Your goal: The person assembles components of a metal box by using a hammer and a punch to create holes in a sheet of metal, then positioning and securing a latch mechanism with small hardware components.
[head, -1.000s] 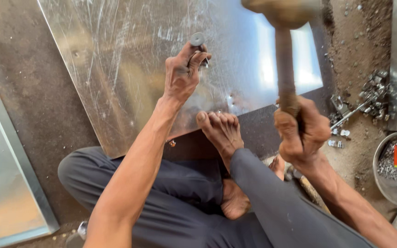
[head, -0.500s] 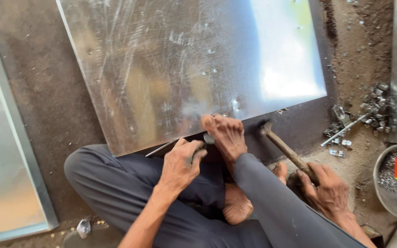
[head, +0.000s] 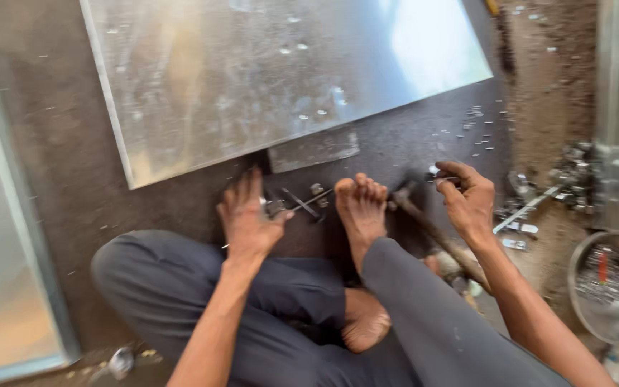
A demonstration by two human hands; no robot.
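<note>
A framed metal panel (head: 1, 236) is seen at the far left on the floor (head: 66, 165). The left hand (head: 247, 218) is spread flat on the floor, its grip open, with small metal pieces (head: 302, 202) lying just beside its fingers. A large metal sheet (head: 266, 72) lies beyond (shiny, slightly blurred). A bare foot (head: 362, 208) is planted between the hands. The hammer (head: 435, 233) lies on the floor beside it. The right hand (head: 469, 201) is pinched closed on a small metal piece (head: 435, 172). A metal bowl (head: 607, 287) sits at far right.
</note>
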